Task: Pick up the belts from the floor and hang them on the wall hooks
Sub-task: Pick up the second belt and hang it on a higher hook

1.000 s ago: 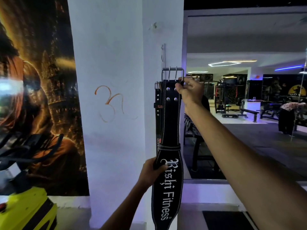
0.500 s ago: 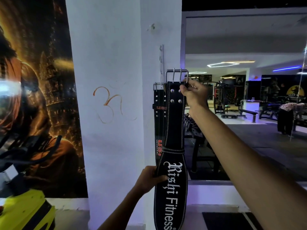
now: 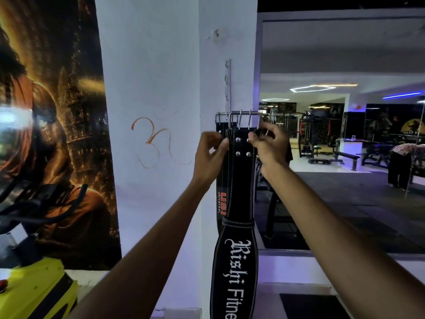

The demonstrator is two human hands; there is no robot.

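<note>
White pillar (image 3: 147, 65): black belt (image 3: 241, 187) hangs vertical, buckle up; left hand (image 3: 210, 155), right hand (image 3: 268, 146) pinch top edges.

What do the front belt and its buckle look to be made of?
Front belt: looks like black leather with a matte, suede-like face, judging by the white edge stitching and metal rivets; it may be synthetic. Buckle: bright silver metal, likely steel, going by its shine and thin prongs.

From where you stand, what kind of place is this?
Most likely a gym: a weightlifting belt lettered "Fitness" hangs in both hands, weight machines and a bench fill the room beyond, and an exercise bike's handlebars show nearby.
</note>
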